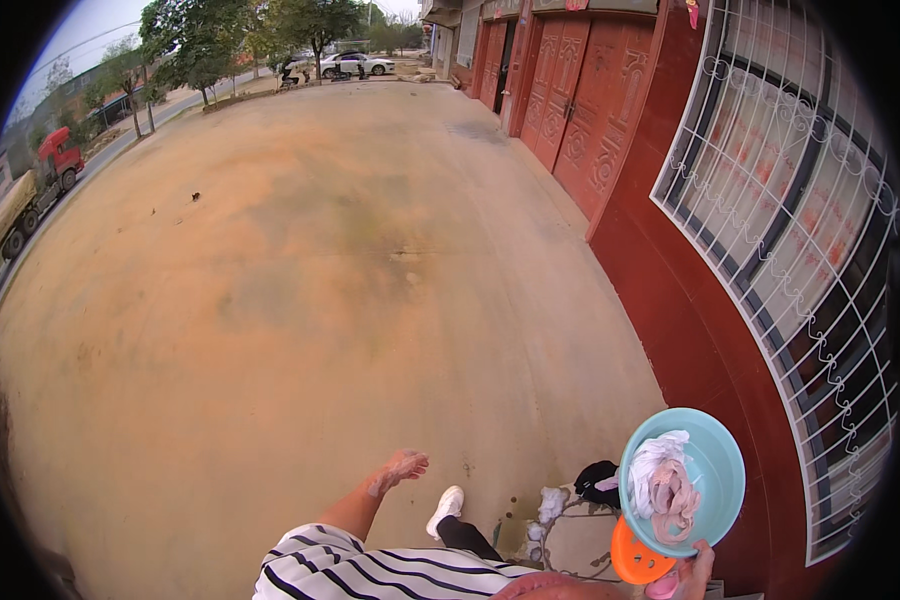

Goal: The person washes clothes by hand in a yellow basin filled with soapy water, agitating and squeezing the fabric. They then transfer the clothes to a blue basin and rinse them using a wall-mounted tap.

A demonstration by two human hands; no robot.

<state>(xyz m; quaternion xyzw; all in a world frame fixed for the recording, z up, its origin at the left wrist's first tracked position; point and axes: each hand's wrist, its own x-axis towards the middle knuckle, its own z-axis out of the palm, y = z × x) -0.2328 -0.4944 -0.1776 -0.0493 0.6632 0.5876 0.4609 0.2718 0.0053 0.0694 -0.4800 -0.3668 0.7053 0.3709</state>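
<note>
A light blue plastic basin (721, 480) is at the lower right, with my right hand (694, 574) gripping its near rim. Inside it lie a bunched white cloth (649, 469) and a crumpled pinkish-beige cloth (675, 502). Partly under the basin shows an orange plastic piece with holes (637, 555), and a pink object (661, 586) sits by my right hand; whether the hand holds these too, I cannot tell. My left hand (405, 466) hangs over the concrete at my left side, fingers slightly bent, holding nothing, with whitish, wet-looking patches from hand to wrist.
A black item (596, 480) lies beside the basin, near whitish lumps (551, 504). To the right runs a dark red wall (690, 322) with a white-barred window (780, 225) and red double doors (585, 97). A red truck (60, 154) is on the road at left.
</note>
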